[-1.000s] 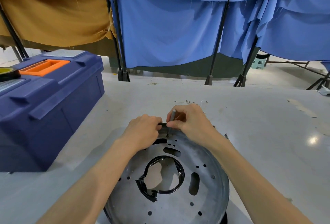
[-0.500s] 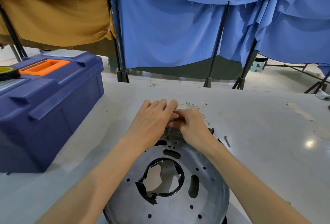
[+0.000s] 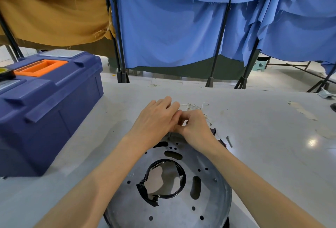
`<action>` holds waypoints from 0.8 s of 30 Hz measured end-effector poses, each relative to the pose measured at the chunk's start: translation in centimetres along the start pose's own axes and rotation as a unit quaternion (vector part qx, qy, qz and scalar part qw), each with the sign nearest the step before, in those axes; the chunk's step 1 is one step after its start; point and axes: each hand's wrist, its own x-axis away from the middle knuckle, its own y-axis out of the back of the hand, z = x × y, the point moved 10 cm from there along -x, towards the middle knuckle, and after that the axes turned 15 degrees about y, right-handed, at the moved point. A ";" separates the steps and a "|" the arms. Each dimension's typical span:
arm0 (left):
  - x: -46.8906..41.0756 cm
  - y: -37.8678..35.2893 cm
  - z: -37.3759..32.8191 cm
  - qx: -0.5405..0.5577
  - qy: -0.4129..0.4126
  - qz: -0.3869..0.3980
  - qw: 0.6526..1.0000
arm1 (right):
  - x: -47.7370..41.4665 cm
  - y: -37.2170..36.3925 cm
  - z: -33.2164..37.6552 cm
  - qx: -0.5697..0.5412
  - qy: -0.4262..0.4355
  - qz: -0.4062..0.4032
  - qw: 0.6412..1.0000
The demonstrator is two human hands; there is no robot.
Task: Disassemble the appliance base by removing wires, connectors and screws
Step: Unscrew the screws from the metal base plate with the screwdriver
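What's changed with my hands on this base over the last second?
The left hand let go of the small black part at the far rim of the base, opened, and now lies with straight fingers over the right hand. The right hand keeps its curled grip on the tool, whose grey handle is now covered. The base, toolbox, loose screw and wires stayed put.

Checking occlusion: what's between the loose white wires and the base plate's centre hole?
In the head view, the left hand and right hand meet there, over the far rim of the base plate, right by the white wires.
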 end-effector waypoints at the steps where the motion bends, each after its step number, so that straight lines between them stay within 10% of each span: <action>1: -0.1 0.1 0.1 0.011 0.012 0.000 1.000 | 0.0 -0.1 0.0 0.002 -0.001 0.001 1.000; 14: -0.2 -0.3 1.1 0.034 0.069 0.012 0.997 | -0.4 -1.1 -1.0 -0.017 -0.034 0.014 0.999; 24: -0.1 -1.3 1.2 -0.192 -0.087 0.074 0.975 | -0.3 -1.6 -1.5 -0.065 -0.049 0.020 0.996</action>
